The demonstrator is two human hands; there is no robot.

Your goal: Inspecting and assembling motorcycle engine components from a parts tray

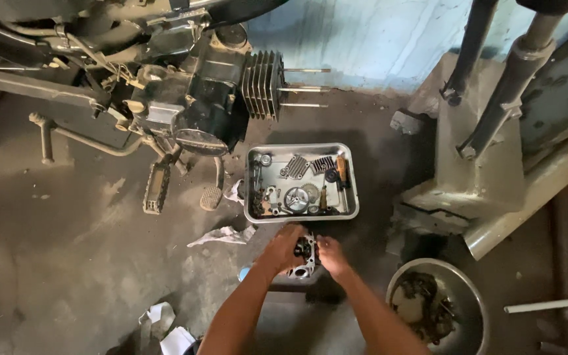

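Both hands are closed around a small dark metal engine part (pixel 304 253), one on each side of it. The left hand (pixel 282 248) wraps its fingers over the part's left and top edge; the right hand (pixel 332 255) clasps the right edge, fingers curled in toward the middle. The part sits between the palms, held low over a dark block or stand whose shape is hard to make out under the forearms.

Just beyond the hands, touching distance past the fingertips, lies a shallow steel tray (pixel 348 172) on the floor. It holds loose pieces: a round toothed wheel (pixel 296 198), a set of coiled springs (pixel 294 166), a chain, small bolts and a tool with an orange handle (pixel 342 167).

Left of the grip a crumpled scrap of paper (pixel 223 235) lies on the grimy concrete floor (pixel 54 263); more scraps lie nearer the person's left elbow. Right of the grip, beside the right forearm, stands a round metal bowl (pixel 469 289) with dark oily bits in it.

Farther off, past the tray, a motorcycle engine (pixel 212 98) hangs in its frame, finned cylinder and bare studs pointing right. A grey metal stand (pixel 474 177) rises well off to the right.
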